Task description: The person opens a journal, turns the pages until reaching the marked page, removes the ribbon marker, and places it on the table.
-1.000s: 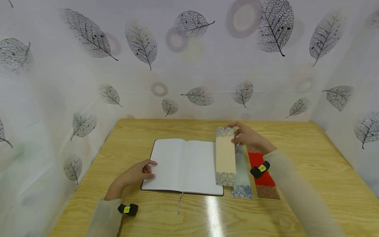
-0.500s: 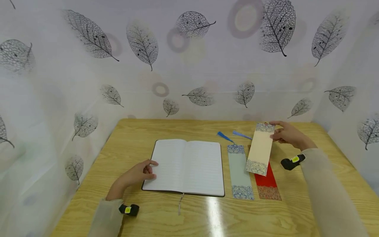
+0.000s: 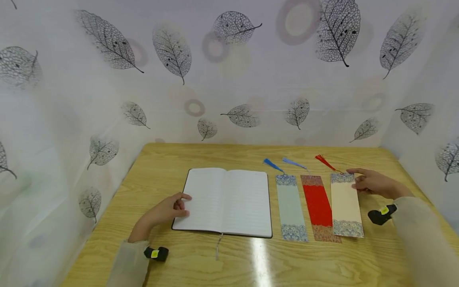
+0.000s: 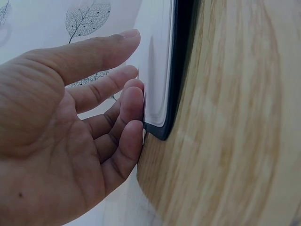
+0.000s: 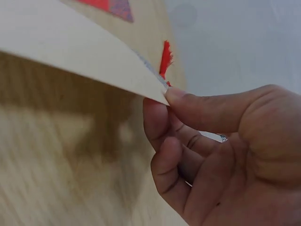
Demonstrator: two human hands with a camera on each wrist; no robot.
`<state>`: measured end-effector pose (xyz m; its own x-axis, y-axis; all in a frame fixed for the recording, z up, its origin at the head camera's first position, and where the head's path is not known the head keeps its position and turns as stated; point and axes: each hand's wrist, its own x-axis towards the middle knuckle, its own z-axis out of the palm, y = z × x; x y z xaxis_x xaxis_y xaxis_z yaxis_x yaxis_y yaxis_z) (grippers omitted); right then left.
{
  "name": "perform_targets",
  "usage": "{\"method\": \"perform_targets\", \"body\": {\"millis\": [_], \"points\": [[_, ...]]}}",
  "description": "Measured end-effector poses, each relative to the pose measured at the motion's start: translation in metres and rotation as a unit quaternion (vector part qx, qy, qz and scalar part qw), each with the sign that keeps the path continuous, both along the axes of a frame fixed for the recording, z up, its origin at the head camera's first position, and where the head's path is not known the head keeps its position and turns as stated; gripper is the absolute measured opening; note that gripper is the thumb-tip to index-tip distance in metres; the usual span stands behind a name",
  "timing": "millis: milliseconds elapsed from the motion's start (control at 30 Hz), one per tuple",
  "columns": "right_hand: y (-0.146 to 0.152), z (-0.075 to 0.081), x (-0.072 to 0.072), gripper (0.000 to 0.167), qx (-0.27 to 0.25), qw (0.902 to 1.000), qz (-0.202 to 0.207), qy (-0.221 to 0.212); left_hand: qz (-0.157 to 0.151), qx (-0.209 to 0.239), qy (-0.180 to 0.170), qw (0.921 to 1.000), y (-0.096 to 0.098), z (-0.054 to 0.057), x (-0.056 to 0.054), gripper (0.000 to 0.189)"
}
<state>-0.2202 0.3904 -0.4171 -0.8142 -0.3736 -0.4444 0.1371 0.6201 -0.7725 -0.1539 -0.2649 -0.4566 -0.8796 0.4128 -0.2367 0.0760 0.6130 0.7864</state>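
In the head view my right hand (image 3: 374,183) pinches the upper right corner of a cream bookmark (image 3: 346,203) with patterned ends and a red tassel (image 3: 324,162). The right wrist view shows the bookmark (image 5: 70,44) between thumb and forefinger, its near edge raised above the table. My left hand (image 3: 166,211) rests at the left edge of an open lined notebook (image 3: 245,203), thumb and forefinger on the page. Seen in the left wrist view, the other fingers of the left hand (image 4: 89,117) bend loosely beside the notebook's dark cover corner (image 4: 160,132).
Left of the cream bookmark lie a red bookmark (image 3: 317,205) with a pale blue tassel and a pale green bookmark (image 3: 290,205) with a blue tassel. A ribbon (image 3: 218,247) trails from the notebook onto the wooden table (image 3: 193,267). Leaf-patterned curtains (image 3: 251,79) surround the table.
My right hand has carried the cream bookmark rightward from the notebook's right edge, past the other two, and lowered it beside the red one. The left hand has stayed in place.
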Motion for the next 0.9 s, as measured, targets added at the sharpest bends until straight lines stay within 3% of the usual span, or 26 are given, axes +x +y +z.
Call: {"method": "perform_targets", "body": {"millis": [167, 600, 900], "points": [[0.001, -0.007, -0.001, 0.069, 0.035, 0.9992, 0.017, 0.002, 0.003, -0.003, 0.001, 1.0000, 0.000, 0.001, 0.000, 0.049], [-0.012, -0.022, -0.003, 0.072, 0.114, 0.9881, 0.040, 0.095, 0.009, 0.003, 0.001, 1.0000, 0.005, 0.001, -0.002, 0.047], [-0.014, -0.023, 0.005, 0.069, 0.116, 0.9849, 0.062, 0.113, 0.017, -0.008, -0.004, 0.9998, 0.003, 0.001, 0.000, 0.047]]}}
